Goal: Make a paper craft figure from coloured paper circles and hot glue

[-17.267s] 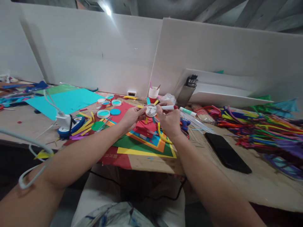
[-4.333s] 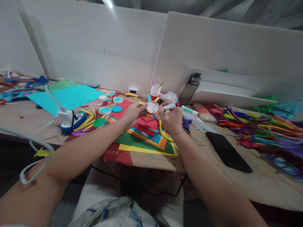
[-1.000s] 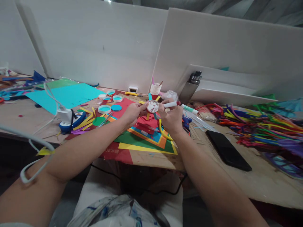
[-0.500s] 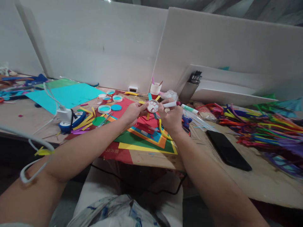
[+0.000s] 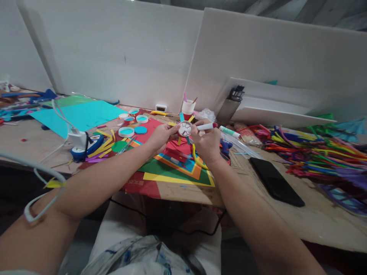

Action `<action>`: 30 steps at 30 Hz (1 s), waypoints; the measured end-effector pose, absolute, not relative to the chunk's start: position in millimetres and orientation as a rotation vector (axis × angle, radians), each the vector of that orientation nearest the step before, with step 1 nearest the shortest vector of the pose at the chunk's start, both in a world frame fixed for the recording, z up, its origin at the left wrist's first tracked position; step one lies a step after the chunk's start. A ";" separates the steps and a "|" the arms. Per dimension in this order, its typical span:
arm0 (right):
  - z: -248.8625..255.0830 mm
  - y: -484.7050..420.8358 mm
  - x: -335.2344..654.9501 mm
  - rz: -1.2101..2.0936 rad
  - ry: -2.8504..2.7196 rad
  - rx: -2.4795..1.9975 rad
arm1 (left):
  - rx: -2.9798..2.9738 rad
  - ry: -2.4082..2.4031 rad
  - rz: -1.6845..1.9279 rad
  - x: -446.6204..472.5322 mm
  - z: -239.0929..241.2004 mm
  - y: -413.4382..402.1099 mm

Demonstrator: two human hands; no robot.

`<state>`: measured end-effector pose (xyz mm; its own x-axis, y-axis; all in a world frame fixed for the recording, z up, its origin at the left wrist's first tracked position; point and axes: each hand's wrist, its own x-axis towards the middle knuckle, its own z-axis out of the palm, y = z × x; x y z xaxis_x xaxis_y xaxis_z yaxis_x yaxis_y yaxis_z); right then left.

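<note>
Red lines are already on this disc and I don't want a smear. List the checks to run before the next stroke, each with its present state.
1. Edge of white disc pinched by left hand: ok.
2. Grip of right hand on marker: ok.
3. Contact of marker tip with the disc: cannot tell, fingers hide it.
4. Red-lined face of the disc turned toward the camera: ok.
5. Gap between black phone and both hands: ok, it lies apart on the table.

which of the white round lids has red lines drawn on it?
The lid held in the left hand, beside the marker in the right hand. The lids on the table show cyan centres.
</note>
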<state>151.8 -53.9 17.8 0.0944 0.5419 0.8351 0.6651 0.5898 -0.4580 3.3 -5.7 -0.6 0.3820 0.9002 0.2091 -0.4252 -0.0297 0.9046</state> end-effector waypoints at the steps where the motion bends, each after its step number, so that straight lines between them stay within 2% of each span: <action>1: 17.8 -54.0 151.8 -0.121 -1.563 -1.045 | 1.149 0.528 1.145 3.4 -0.3 -6.1; 30: 15.2 -51.2 152.2 -0.120 -1.563 -1.034 | 1.153 0.516 1.136 3.9 -0.1 -8.7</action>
